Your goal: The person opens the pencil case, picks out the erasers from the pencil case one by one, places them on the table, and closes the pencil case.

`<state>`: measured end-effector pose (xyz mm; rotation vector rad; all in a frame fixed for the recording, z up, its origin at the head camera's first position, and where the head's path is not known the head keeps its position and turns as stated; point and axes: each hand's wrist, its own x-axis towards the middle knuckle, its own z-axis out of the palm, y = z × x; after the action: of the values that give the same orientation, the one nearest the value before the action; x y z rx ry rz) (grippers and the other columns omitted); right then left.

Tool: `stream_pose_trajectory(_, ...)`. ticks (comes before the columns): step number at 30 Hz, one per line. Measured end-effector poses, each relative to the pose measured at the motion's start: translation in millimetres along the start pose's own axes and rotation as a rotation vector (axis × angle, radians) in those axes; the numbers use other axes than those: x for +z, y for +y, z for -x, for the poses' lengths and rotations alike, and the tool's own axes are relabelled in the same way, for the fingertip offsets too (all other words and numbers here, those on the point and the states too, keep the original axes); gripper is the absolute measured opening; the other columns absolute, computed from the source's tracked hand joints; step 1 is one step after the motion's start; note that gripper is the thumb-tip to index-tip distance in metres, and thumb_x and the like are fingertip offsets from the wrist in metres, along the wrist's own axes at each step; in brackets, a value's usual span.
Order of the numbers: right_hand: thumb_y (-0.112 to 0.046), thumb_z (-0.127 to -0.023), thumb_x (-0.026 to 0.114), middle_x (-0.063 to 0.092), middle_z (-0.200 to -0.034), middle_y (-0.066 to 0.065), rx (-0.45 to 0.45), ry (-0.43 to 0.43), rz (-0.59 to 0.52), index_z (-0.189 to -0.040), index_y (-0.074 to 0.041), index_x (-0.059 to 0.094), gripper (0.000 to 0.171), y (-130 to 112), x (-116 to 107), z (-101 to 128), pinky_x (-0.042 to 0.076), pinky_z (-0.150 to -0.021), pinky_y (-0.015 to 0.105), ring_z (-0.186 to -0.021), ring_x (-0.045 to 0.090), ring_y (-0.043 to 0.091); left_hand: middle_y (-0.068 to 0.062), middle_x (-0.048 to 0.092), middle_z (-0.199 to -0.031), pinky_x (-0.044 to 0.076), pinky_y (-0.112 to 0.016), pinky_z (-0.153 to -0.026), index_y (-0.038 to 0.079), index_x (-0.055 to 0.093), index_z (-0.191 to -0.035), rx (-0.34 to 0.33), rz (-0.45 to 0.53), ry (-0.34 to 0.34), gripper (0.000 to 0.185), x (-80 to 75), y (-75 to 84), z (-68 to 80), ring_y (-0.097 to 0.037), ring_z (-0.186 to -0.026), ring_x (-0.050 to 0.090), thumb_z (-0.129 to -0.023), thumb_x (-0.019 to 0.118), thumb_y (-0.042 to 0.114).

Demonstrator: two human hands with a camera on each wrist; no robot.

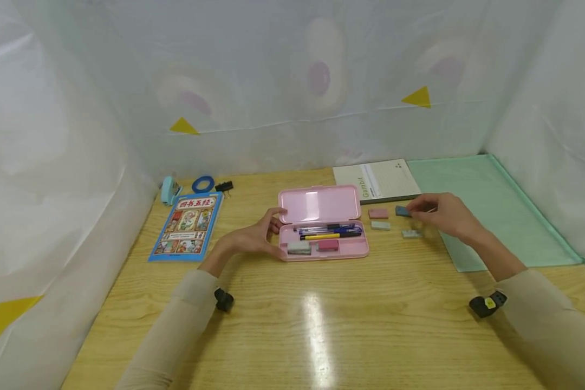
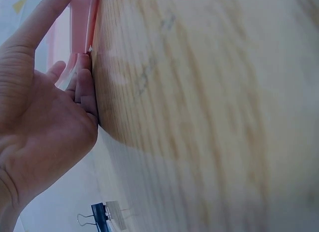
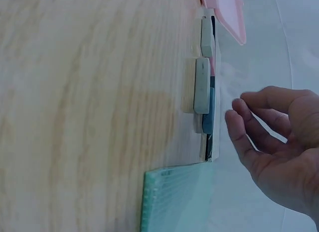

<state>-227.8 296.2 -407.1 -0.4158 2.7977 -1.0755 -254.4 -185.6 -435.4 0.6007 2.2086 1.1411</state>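
left hand: rests against the left end of the open pink pencil case, thumb on the lid edge, fingers loosely curved round the tray end
right hand: fingers relaxed and apart, fingertips at the blue eraser (contact unclear); holds nothing
case contents: pens, a grey eraser and a pink one
between case and right hand: pink eraser; pale eraser; grey eraser
table: notebook; green folder; picture book
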Motion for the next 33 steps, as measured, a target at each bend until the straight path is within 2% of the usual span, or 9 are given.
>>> stream_pose_trajectory(6,-0.001,-0.095,0.071,0.071,-0.115,0.012,-0.037,-0.189,-0.017,-0.118,-0.002,0.072,0.023,3,1,-3,0.054,-0.080,0.029,-0.103,0.064,0.025,-0.012,0.040,-0.133,0.035,-0.040,-0.109,0.024,0.014,-0.160,-0.003,0.002,0.000,0.109,0.0,0.0,-0.5,-0.026,-0.123,0.040,-0.082,0.090,0.021)
stream_pose_trajectory(9,0.001,-0.091,0.074,0.071,-0.113,0.011,-0.038,-0.226,-0.013,-0.116,-0.001,0.072,0.025,3,5,-5,0.054,-0.080,0.028,-0.102,0.065,0.025,-0.013,0.040,-0.133,0.035,-0.041,-0.110,0.024,0.014,-0.160,-0.006,0.005,-0.003,0.109,-0.7,1.1,0.5,-0.027,-0.123,0.040,-0.082,0.090,0.020)
stream_pose_trajectory(16,-0.002,-0.092,0.074,0.073,-0.110,0.011,-0.055,-0.179,0.045,-0.112,-0.002,0.073,0.020,2,11,-8,0.053,-0.080,0.033,-0.101,0.066,0.026,-0.013,0.040,-0.133,0.035,-0.041,-0.110,0.024,0.015,-0.160,-0.003,0.010,-0.002,0.109,-0.7,3.9,1.9,-0.027,-0.122,0.040,-0.082,0.090,0.019)
stream_pose_trajectory(19,-0.002,-0.093,0.073,0.073,-0.111,0.012,-0.069,-0.138,0.079,-0.112,-0.002,0.073,0.019,2,13,-9,0.053,-0.081,0.037,-0.101,0.067,0.027,-0.012,0.040,-0.132,0.036,-0.041,-0.109,0.023,0.015,-0.160,-0.003,0.008,-0.003,0.109,-0.2,4.0,2.1,-0.027,-0.122,0.041,-0.082,0.090,0.020)
stream_pose_trajectory(23,-0.001,-0.095,0.071,0.073,-0.109,0.011,-0.077,-0.071,0.106,-0.113,-0.003,0.073,0.018,2,15,-10,0.052,-0.080,0.036,-0.099,0.066,0.026,-0.013,0.040,-0.132,0.035,-0.041,-0.110,0.023,0.015,-0.160,-0.002,0.009,-0.003,0.107,0.1,3.7,2.2,-0.027,-0.122,0.040,-0.083,0.089,0.019)
stream_pose_trajectory(28,-0.004,-0.095,0.073,0.073,-0.108,0.012,-0.122,-0.004,0.066,-0.116,-0.002,0.073,0.020,-13,23,-11,0.053,-0.082,0.035,-0.098,0.066,0.027,-0.012,0.040,-0.133,0.035,-0.041,-0.110,0.024,0.015,-0.160,-0.003,-0.001,-0.004,0.108,0.3,3.9,1.9,-0.026,-0.123,0.040,-0.082,0.090,0.020)
stream_pose_trajectory(33,-0.007,-0.095,0.074,0.074,-0.110,0.008,-0.175,-0.049,-0.019,-0.120,-0.005,0.074,0.025,-35,39,-17,0.054,-0.082,0.030,-0.096,0.066,0.022,-0.012,0.040,-0.133,0.035,-0.041,-0.109,0.024,0.015,-0.160,-0.004,-0.007,-0.001,0.108,0.1,3.3,1.5,-0.026,-0.122,0.040,-0.082,0.090,0.021)
